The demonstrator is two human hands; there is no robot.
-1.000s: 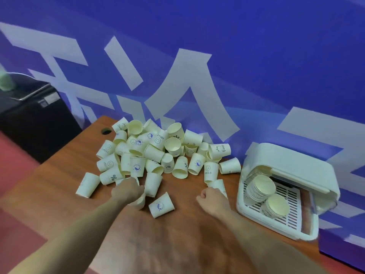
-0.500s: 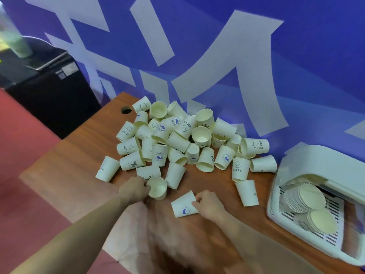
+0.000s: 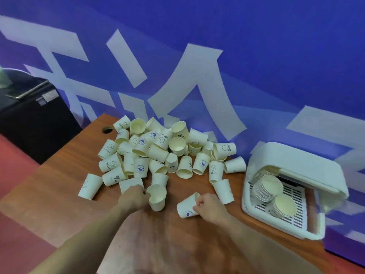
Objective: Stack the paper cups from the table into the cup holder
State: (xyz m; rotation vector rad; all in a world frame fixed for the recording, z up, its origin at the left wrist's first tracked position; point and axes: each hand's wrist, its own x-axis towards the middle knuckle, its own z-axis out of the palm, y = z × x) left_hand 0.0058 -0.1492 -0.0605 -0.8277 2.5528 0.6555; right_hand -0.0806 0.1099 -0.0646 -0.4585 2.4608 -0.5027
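A heap of several cream paper cups (image 3: pixel 162 151) lies on the brown wooden table (image 3: pixel 59 194). My left hand (image 3: pixel 134 198) grips one cup (image 3: pixel 157 197) at its rim, mouth turned up towards me. My right hand (image 3: pixel 209 206) pinches the rim of a cup with a blue print (image 3: pixel 186 208) that lies on its side. The white cup holder (image 3: pixel 296 169) stands at the right with its lid raised. Two stacks of nested cups (image 3: pixel 270 187) lie inside it on a slotted tray.
A blue wall with large white shapes (image 3: pixel 197 76) runs behind the table. A black cabinet (image 3: pixel 33 119) stands at the left beyond the table's corner. A round cable hole (image 3: pixel 107 129) sits near that corner. Red floor (image 3: pixel 11 234) lies below the left edge.
My left hand has turned its cup upright, mouth towards me. My right hand moved from the table onto the printed cup and took hold of its rim. The camera view shifted.
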